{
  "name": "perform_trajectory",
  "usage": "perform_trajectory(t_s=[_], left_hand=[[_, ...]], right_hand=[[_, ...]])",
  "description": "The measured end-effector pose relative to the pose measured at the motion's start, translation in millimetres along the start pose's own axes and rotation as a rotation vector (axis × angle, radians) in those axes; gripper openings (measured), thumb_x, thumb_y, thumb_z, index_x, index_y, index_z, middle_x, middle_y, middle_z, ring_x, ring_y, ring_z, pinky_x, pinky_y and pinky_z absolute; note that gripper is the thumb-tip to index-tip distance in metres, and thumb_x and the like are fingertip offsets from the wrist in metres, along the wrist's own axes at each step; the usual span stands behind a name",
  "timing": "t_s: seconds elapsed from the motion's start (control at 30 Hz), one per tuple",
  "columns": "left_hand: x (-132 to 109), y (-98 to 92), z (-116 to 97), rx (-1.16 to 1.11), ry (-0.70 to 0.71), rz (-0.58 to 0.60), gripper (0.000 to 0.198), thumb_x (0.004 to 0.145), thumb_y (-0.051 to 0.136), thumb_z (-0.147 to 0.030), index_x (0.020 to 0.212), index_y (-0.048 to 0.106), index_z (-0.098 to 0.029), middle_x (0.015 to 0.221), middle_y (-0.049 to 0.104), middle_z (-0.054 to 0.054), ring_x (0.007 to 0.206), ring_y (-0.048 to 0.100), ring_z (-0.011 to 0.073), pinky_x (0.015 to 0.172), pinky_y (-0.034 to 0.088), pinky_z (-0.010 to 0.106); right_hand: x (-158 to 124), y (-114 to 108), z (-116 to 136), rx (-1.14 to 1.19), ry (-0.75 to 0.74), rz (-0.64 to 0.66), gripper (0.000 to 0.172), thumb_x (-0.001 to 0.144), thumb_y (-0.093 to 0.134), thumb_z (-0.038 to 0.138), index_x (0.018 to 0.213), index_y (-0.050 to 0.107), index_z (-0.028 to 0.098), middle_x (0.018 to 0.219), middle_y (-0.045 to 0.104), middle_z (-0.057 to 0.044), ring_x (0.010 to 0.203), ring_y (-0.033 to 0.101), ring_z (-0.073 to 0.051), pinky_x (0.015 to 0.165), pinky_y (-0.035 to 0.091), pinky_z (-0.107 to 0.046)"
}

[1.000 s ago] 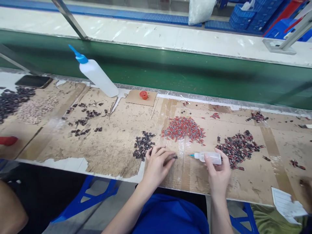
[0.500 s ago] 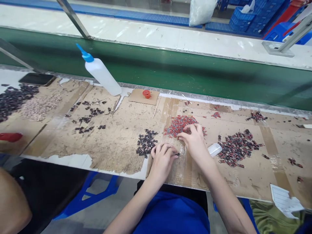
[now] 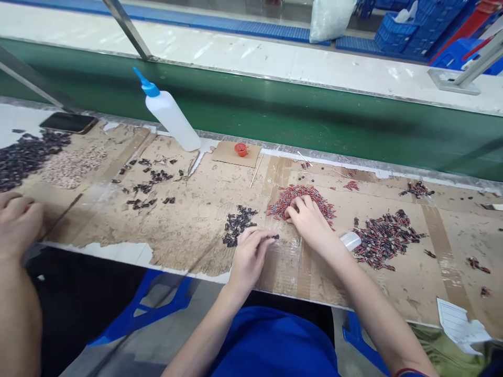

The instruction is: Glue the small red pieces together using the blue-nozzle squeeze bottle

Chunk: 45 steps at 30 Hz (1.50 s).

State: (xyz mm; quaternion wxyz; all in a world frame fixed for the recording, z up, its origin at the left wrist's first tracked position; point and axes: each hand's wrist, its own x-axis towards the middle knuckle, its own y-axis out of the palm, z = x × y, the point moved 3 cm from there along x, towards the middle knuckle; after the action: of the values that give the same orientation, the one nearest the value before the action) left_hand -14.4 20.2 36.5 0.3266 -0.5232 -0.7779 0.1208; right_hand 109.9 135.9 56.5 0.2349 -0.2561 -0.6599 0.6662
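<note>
- While the left hand (image 3: pixel 249 254) pinches a small dark part (image 3: pixel 275 237) between thumb and fingertips just above the cardboard-covered counter (image 3: pixel 188 230), the right hand (image 3: pixel 308 220) rests with fingers curled down on the heap of small red wired parts (image 3: pixel 314 195); I cannot tell whether it has gripped any.
- The red heap is flat and loose. It lies near the counter's middle, between a heap of black parts (image 3: pixel 238 225) and a heap of red-and-black parts (image 3: pixel 383 235).
- A second ago the right hand held the small clear squeeze bottle (image 3: pixel 351 241); now that bottle lies on the counter just beside the right forearm, and the hand has moved forward onto the red heap.
- Another person's hand (image 3: pixel 18 222) has come in at the left edge.
- Bare cardboard lies open left of the black heap. The near counter edge runs just below the left wrist, and the green conveyor belt (image 3: pixel 275 112) bounds the far side.
</note>
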Motion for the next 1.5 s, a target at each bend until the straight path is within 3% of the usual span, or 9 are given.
perform_trajectory(t_s=[0.1,0.37,0.5,0.63,0.77,0.87,1.07,1.33,1.5], left_hand=[[1,-8.1,4,-0.04,-0.03,-0.033,0.013,0.092,0.056,-0.023,0.091,0.069,-0.022,0.086,0.073,0.004,0.087,0.065,0.0181,0.081,0.053,0.032],[-4,-10.9,10,-0.125,-0.083,-0.059,0.015,0.09,0.059,-0.022,0.093,0.073,-0.023,0.088,0.074,0.004,0.089,0.066,0.0178,0.082,0.056,0.032],[-4,-8.8,10,-0.167,-0.103,-0.048,0.015,0.09,0.059,-0.024,0.095,0.074,-0.023,0.089,0.075,0.004,0.09,0.067,0.0185,0.082,0.056,0.034],[-4,-7.5,8,-0.207,-0.163,-0.053,0.014,0.088,0.062,-0.024,0.091,0.075,-0.023,0.088,0.075,0.004,0.088,0.067,0.0181,0.081,0.056,0.032],[-2,-6.2,2,-0.227,-0.207,-0.035,0.013,0.086,0.064,-0.025,0.091,0.076,-0.023,0.089,0.074,0.005,0.088,0.068,0.0184,0.082,0.056,0.032],[-1,-6.0,-3,-0.2,-0.194,-0.015,0.013,0.086,0.064,-0.025,0.092,0.076,-0.024,0.09,0.074,0.005,0.089,0.068,0.0185,0.082,0.054,0.032],[1,-7.8,-10,-0.055,-0.095,-0.026,0.013,0.088,0.062,-0.027,0.092,0.075,-0.025,0.088,0.075,0.004,0.089,0.067,0.0192,0.083,0.051,0.035],[1,-6.2,-17,0.042,-0.014,-0.02,0.014,0.09,0.06,-0.027,0.092,0.074,-0.026,0.087,0.076,0.004,0.088,0.067,0.0198,0.083,0.05,0.037],[2,-4.9,-19,0.066,0.028,0.009,0.015,0.091,0.059,-0.026,0.092,0.074,-0.026,0.085,0.076,0.004,0.087,0.066,0.0202,0.082,0.05,0.038]], right_hand=[[2,1,-3,0.038,0.018,0.036,0.01,0.091,0.059,0.021,0.091,0.067,0.016,0.104,0.061,-0.014,0.106,0.048,-0.029,0.086,0.045,-0.039],[-11,-4,14,-0.114,-0.054,0.069,0.016,0.092,0.048,0.009,0.093,0.064,0.009,0.1,0.062,-0.017,0.101,0.052,-0.029,0.082,0.045,-0.038],[-19,-2,15,-0.071,-0.048,-0.008,0.019,0.093,0.042,0.009,0.09,0.061,0.011,0.091,0.062,-0.016,0.091,0.053,-0.028,0.075,0.045,-0.037],[-26,-3,8,0.265,-0.027,-0.181,0.025,0.097,0.036,0.011,0.086,0.058,0.016,0.083,0.063,-0.009,0.08,0.056,-0.021,0.069,0.047,-0.031],[-37,-11,13,0.665,-0.153,-0.401,0.021,0.099,0.044,0.02,0.085,0.059,0.018,0.08,0.067,-0.005,0.076,0.062,-0.017,0.07,0.051,-0.029],[-45,-14,17,0.845,-0.107,-0.458,0.016,0.096,0.052,0.024,0.088,0.064,0.019,0.08,0.071,-0.004,0.073,0.066,-0.016,0.069,0.053,-0.028],[-54,-9,15,1.016,0.099,-0.449,0.013,0.089,0.064,0.03,0.087,0.073,0.022,0.081,0.076,-0.003,0.072,0.071,-0.018,0.071,0.058,-0.03],[-58,-9,17,1.135,0.121,-0.398,0.017,0.09,0.06,0.024,0.092,0.077,0.022,0.089,0.077,-0.006,0.082,0.072,-0.019,0.077,0.059,-0.034],[-59,-8,17,1.137,0.147,-0.337,0.017,0.09,0.06,0.025,0.092,0.077,0.024,0.086,0.077,-0.005,0.079,0.072,-0.019,0.072,0.059,-0.033]])
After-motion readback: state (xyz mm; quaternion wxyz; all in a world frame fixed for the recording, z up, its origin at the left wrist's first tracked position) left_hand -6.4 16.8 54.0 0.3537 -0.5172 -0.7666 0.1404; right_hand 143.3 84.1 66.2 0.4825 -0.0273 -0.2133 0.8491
